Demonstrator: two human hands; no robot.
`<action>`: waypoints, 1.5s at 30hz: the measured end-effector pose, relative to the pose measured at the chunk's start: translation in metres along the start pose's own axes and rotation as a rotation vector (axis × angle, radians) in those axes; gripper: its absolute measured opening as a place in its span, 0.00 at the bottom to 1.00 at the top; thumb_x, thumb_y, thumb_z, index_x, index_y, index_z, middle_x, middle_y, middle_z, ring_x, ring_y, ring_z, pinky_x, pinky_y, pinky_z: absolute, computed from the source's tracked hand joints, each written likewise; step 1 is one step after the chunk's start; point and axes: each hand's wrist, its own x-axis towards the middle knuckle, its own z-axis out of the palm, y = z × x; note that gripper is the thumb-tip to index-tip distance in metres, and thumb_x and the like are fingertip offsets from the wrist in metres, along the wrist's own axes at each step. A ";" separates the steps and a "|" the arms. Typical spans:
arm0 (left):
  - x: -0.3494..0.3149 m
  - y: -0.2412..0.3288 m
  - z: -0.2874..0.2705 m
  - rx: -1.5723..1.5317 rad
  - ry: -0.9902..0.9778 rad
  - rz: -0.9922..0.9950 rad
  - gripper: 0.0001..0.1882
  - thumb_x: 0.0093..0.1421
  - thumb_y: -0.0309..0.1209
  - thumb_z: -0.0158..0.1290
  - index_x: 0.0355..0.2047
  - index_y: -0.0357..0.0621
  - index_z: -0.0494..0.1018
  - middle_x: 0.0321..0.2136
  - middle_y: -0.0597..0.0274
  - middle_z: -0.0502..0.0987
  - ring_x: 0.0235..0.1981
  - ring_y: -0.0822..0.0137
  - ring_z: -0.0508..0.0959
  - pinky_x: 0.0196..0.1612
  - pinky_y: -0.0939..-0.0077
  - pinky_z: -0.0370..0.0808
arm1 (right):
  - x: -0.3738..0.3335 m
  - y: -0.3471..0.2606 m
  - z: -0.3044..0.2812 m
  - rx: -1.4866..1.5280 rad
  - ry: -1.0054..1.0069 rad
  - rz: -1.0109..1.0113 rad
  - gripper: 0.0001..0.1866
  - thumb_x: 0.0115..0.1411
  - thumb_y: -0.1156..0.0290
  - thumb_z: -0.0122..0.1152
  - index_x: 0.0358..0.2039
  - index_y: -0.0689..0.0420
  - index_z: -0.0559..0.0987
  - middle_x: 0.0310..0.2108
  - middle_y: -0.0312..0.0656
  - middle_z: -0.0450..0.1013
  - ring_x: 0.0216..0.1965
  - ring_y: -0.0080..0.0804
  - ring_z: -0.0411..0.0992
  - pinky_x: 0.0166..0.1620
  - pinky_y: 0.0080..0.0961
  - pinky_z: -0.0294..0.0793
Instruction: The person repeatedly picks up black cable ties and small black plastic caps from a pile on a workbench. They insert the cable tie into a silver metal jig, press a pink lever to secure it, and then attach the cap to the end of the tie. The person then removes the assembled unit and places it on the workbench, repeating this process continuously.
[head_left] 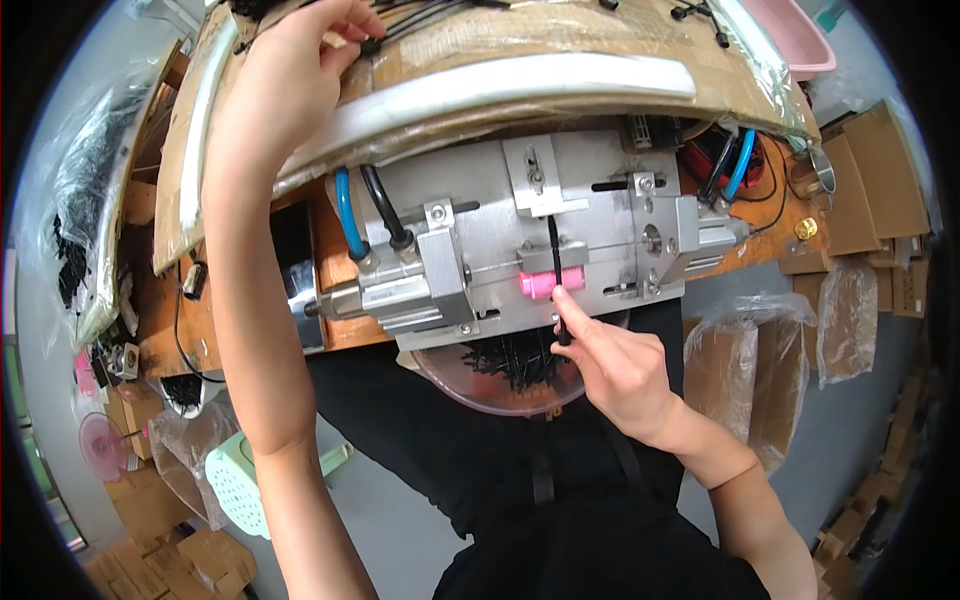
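Note:
My right hand [628, 372] pinches the lower end of a thin black rod [556, 250] between thumb and fingers, with the index fingertip pressed along it. The rod lies across a pink block [538, 283] at the front of a metal fixture [500, 225], and its far end meets a small bracket [533, 172]. Up at the far left, my left hand [310, 60] reaches over a cardboard-covered surface [560, 35]. Its fingers curl beside several black rods [430, 15] with knobbed ends; what they grip is partly hidden.
Metal cylinders [405, 295] with blue and black hoses flank the fixture on both sides. A clear bowl [505, 395] of black pieces sits below its front edge. A white padded strip [520, 85] edges the cardboard. Cardboard boxes [880, 180] stand right; a green stool [238, 480] stands lower left.

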 end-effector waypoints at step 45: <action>-0.173 0.182 0.110 0.131 -0.094 -0.132 0.35 0.50 0.19 0.53 0.61 0.26 0.61 0.39 0.55 0.69 0.39 0.59 0.70 0.44 0.71 0.73 | 0.008 -0.001 -0.045 0.072 0.181 0.055 0.29 0.47 0.90 0.66 0.53 0.67 0.75 0.32 0.45 0.75 0.28 0.33 0.73 0.32 0.25 0.75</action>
